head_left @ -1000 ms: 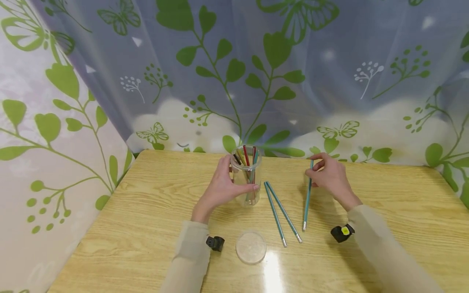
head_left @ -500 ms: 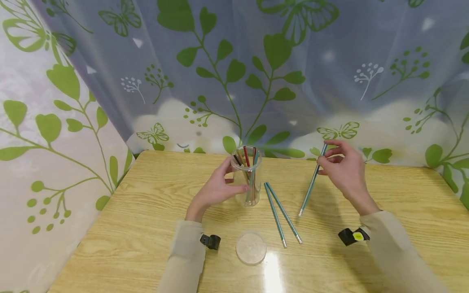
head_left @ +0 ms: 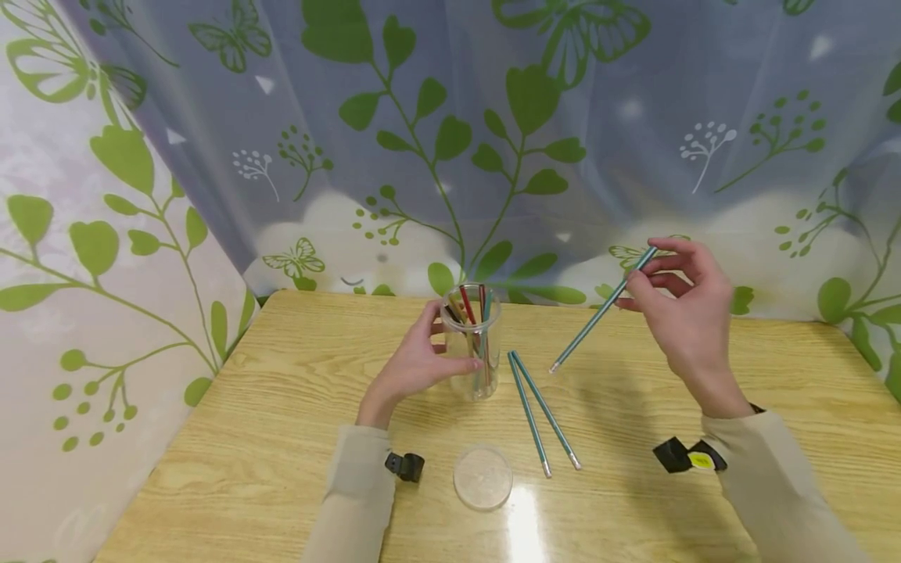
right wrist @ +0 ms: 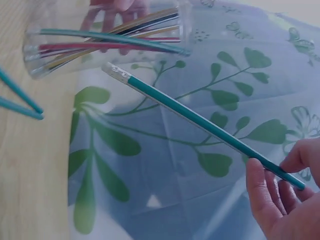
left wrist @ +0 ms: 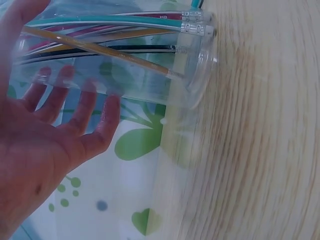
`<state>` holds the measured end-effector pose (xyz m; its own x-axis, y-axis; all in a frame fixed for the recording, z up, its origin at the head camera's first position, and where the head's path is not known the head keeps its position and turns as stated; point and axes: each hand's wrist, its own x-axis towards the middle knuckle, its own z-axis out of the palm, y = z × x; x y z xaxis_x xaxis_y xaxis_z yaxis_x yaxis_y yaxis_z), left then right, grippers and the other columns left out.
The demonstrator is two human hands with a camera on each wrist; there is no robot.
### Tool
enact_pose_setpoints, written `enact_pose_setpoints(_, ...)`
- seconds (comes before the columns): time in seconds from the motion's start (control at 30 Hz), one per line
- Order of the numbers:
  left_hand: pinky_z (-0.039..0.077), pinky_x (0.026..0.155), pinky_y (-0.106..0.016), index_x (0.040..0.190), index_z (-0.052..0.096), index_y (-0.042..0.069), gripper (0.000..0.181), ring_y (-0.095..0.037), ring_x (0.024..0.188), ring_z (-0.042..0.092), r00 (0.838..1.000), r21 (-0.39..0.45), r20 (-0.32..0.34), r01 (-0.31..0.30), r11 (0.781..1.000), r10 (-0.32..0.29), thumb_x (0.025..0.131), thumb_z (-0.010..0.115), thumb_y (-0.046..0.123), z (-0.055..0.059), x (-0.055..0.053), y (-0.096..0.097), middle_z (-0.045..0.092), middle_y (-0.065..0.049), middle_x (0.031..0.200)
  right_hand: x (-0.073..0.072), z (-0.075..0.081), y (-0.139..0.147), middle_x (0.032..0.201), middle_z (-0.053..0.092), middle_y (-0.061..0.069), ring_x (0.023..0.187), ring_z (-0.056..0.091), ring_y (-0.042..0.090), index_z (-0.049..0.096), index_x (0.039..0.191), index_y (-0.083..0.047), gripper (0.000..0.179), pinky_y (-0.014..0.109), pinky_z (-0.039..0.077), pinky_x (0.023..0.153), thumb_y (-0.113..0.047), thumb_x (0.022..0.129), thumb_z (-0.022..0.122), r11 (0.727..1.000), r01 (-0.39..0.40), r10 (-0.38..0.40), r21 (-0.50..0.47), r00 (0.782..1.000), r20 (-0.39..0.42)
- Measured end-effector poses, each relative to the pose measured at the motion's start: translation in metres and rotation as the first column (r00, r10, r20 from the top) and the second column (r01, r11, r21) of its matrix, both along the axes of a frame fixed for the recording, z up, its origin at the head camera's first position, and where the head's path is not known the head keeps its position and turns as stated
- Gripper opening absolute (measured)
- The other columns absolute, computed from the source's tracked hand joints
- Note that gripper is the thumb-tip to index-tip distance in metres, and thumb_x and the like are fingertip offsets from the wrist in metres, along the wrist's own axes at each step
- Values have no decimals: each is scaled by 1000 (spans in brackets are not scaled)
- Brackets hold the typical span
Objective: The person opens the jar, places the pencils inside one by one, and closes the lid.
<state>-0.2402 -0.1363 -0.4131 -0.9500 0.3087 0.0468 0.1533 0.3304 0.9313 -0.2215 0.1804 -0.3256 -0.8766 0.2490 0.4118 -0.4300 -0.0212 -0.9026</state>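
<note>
My right hand (head_left: 693, 313) pinches a teal pencil (head_left: 598, 317) near its upper end, raised above the table. The pencil slants, its white eraser end (right wrist: 116, 72) pointing down and left toward the jar. My left hand (head_left: 415, 363) holds a clear jar (head_left: 495, 344) standing upright, thumb across the front and fingers behind. Inside the jar lean several pencils, black, brown, red and teal; the left wrist view shows eraser ends near the jar's base. Right of the jar, two teal pencils (head_left: 547, 411) lie on the table, their far tips close together.
A round clear lid (head_left: 482, 478) lies in front of the jar on the wood-grain table (head_left: 267, 438). Behind the table's back edge hangs a leaf-patterned curtain (head_left: 450, 195), with another patterned sheet (head_left: 56, 313) at left.
My right hand has lifted the pencil upward and to the right, and its eraser end has swung up toward the jar. My left hand stays at the jar, which has tilted or shifted slightly.
</note>
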Motion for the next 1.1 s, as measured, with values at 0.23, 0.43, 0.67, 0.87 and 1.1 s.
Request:
enact_pose_setpoints(0.23, 47, 108, -53, 143, 39, 30, 90, -29, 136, 48, 999, -28, 18, -46, 999, 46, 72, 93, 31, 0, 1, 2, 43, 3, 148, 5, 12, -5, 88, 58, 10, 65, 67, 17, 64, 119, 0, 40, 30, 62, 60, 19, 84, 63, 992, -29, 8, -119, 985, -170)
enact_pose_setpoints(0.43, 48, 107, -50, 147, 37, 33, 94, -25, 132, 48, 998, -27, -34, -46, 999, 45, 72, 93, 32, 1, 2, 5, 48, 5, 143, 9, 26, -9, 87, 58, 12, 63, 65, 20, 61, 120, 2, 41, 32, 63, 62, 21, 83, 61, 974, -40, -16, -223, 970, -243)
enact_pose_setpoints(0.67, 47, 105, -52, 147, 38, 32, 92, -25, 131, 47, 997, -21, -62, -40, 999, 39, 73, 92, 31, 0, 1, 6, 49, 5, 141, 9, 40, -18, 83, 57, 14, 58, 62, 23, 60, 118, 6, 40, 36, 63, 61, 22, 82, 62, 949, -26, -72, -314, 952, -297)
enact_pose_setpoints(0.87, 47, 107, -54, 145, 37, 34, 90, -27, 134, 47, 997, -28, -60, -46, 999, 44, 73, 92, 33, -1, 1, 7, 48, 6, 141, 6, 49, -28, 82, 57, 15, 57, 60, 24, 60, 117, 7, 39, 38, 63, 61, 21, 81, 64, 944, -39, -68, -327, 948, -310)
enact_pose_setpoints(1.1, 48, 107, -54, 147, 36, 34, 92, -28, 135, 49, 996, -43, -67, -63, 997, 60, 74, 92, 33, 0, 2, 9, 46, 6, 143, 0, 55, -40, 83, 58, 12, 59, 63, 23, 61, 116, 2, 38, 36, 63, 62, 19, 83, 64, 946, -75, -23, -315, 955, -297)
